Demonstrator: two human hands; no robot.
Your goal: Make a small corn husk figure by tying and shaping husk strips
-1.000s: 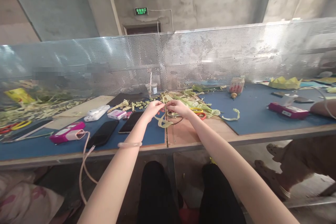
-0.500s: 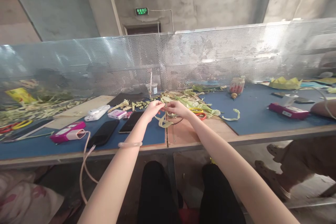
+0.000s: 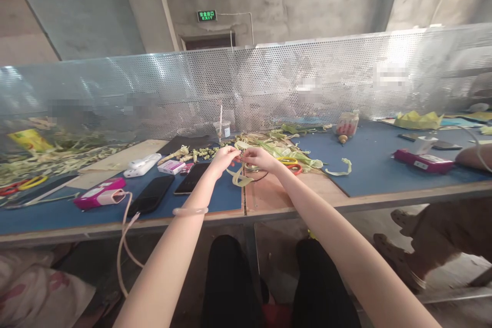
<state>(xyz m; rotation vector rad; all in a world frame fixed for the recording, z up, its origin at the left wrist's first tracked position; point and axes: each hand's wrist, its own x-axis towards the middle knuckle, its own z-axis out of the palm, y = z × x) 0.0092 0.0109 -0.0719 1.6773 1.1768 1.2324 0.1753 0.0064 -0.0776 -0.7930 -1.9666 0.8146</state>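
My left hand (image 3: 224, 159) and my right hand (image 3: 260, 158) meet fingertip to fingertip over the near middle of the table, both in a pinch. Between them is a pale husk-like leaf strip (image 3: 240, 181), which curls down in a loop just below the fingers. The exact grip point is too small to make out. A dark thin cord or wire (image 3: 262, 178) curves under my right hand. Beside that hand lie scissors with yellow and red handles (image 3: 295, 169), on a heap of pale green leaf strips (image 3: 303, 158).
Left of my hands are a dark phone (image 3: 154, 193), a second dark phone (image 3: 191, 180), a small pink-white box (image 3: 171, 166) and a magenta box (image 3: 100, 193). Small green knotted pieces (image 3: 205, 154) lie behind. A perforated metal screen (image 3: 277, 87) closes the back. At right, a person's arm (image 3: 474, 158) rests.
Almost nothing differs. My fingers have shifted very slightly around the strip, while both arms and the things on the table stay in place.
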